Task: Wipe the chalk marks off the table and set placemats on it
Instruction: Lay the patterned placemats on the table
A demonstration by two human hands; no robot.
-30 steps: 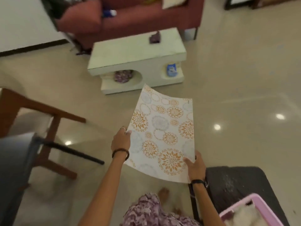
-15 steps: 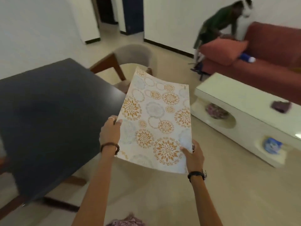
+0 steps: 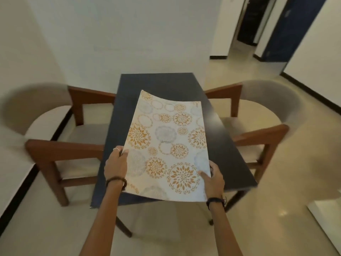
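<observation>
You hold the placemat (image 3: 167, 145) out over the table (image 3: 217, 145), its long axis running straight away from you, in line with the table's length. It sags in the middle and its far edge curls up; whether any part touches the top you cannot tell. Your left hand (image 3: 116, 166) pinches the left edge, thumb on top; your right hand (image 3: 214, 179) grips the near right corner the same way. Both sit at the near end, so the far end is unsupported. The dark top shows bare on both sides and beyond the mat, with no chalk visible. A chair (image 3: 55, 145) flanks each long side, seats tucked close. Likely next: lower it flat, square to the near edge.
</observation>
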